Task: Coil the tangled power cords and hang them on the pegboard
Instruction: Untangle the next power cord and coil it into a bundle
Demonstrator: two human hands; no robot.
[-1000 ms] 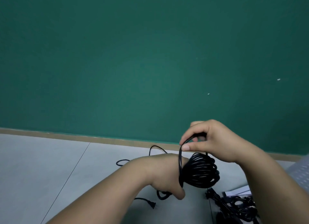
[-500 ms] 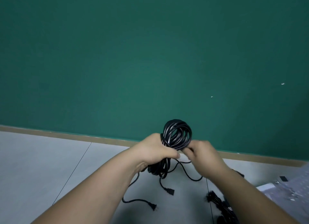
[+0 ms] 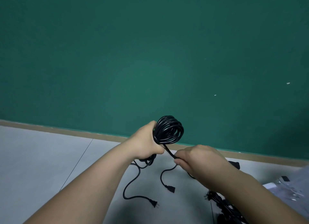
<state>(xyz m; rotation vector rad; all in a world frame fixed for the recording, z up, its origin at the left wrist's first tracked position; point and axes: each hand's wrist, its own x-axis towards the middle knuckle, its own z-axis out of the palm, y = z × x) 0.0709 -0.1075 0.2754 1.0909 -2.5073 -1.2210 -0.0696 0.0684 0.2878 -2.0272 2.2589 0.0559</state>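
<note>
Coiling looks nearly done. The left grip point(image 3: 147, 142) clutches the black cord coil point(image 3: 168, 129) low before the green wall point(image 3: 150, 56), and the right grip point(image 3: 197, 158) pinches its loose tail point(image 3: 169, 152). Next, probably, wrap that tail around tightly.

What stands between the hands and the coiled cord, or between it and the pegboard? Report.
Nothing: the left hand grips the coiled cord, the right hand pinches its loose strand. No pegboard plainly shows, so that path cannot be judged.
</note>
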